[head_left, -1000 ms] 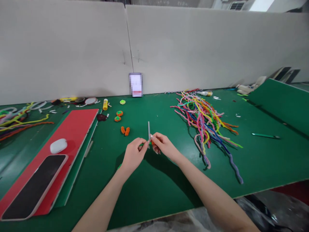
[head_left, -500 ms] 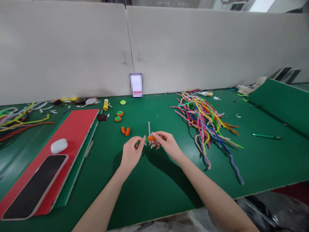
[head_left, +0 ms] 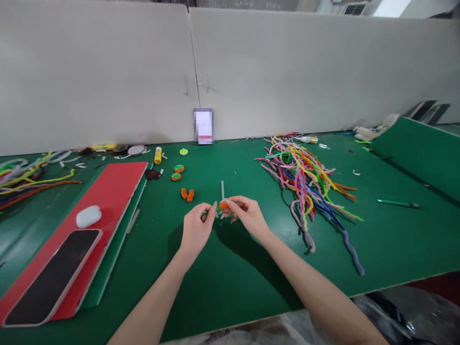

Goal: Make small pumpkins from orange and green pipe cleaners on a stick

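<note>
Above the green table, my right hand [head_left: 245, 212] pinches a small orange fuzzy piece [head_left: 223, 205], seemingly rolled pipe cleaner. Close on its left, my left hand [head_left: 198, 221] has thumb and forefinger pressed together on a green pipe cleaner, of which only a little shows between the fingers. A pale glue stick [head_left: 222, 189] appears just beyond the fingertips; whether a hand touches it I cannot tell. Orange rolled pieces [head_left: 187, 194] lie beyond my left hand. Farther back are two orange-and-green round pieces [head_left: 177, 173] and a light-green one [head_left: 183, 152].
A heap of colourful pipe cleaners [head_left: 302, 177] spreads to the right, with a green craft knife [head_left: 397, 203] past it. On the left, a red board [head_left: 118, 187] carries a phone [head_left: 53, 278] and a white earbud case [head_left: 88, 216]. Another phone [head_left: 203, 125] leans against the back partition.
The orange piece has shifted slightly left, nearer my left fingertips. Both hands otherwise keep nearly the same place and grip.
</note>
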The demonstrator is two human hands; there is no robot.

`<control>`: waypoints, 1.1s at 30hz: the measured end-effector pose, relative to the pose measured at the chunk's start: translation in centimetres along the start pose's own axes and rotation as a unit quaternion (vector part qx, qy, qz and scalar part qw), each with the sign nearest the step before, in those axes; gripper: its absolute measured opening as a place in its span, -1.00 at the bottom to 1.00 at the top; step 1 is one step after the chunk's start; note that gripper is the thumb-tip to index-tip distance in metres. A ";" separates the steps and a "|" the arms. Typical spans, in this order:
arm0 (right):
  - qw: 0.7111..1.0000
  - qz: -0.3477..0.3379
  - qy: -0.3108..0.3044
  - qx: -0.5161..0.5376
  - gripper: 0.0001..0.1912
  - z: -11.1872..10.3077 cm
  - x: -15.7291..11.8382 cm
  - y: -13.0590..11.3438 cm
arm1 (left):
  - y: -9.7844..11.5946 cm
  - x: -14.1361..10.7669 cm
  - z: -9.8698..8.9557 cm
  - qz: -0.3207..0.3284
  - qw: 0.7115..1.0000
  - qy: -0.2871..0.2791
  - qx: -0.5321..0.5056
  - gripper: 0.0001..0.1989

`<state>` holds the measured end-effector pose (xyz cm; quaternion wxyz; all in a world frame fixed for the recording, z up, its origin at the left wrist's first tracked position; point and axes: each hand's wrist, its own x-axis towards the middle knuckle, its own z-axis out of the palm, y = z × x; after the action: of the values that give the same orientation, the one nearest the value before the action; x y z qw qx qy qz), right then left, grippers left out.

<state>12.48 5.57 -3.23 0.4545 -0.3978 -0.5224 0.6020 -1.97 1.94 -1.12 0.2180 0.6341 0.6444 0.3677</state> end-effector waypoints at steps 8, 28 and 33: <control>1.000 0.002 -0.010 0.005 -0.73 0.3 -0.1 0.3 | -0.2 -0.1 0.3 -0.015 0.999 -0.022 -0.043 -0.73; 0.997 -0.056 0.010 -0.049 -0.74 -0.5 -0.1 -0.5 | 0.2 -0.1 0.4 -0.228 0.816 -0.281 -0.451 -0.76; 0.997 -0.047 0.008 -0.062 -0.74 -0.7 -0.2 -1.0 | 0.5 -0.2 -0.1 -0.227 0.811 -0.317 -0.437 -0.76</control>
<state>13.33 5.65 -2.33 0.4609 -0.4045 -0.5734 0.5433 -1.68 1.73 -0.76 0.7411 0.3892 0.4370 0.3293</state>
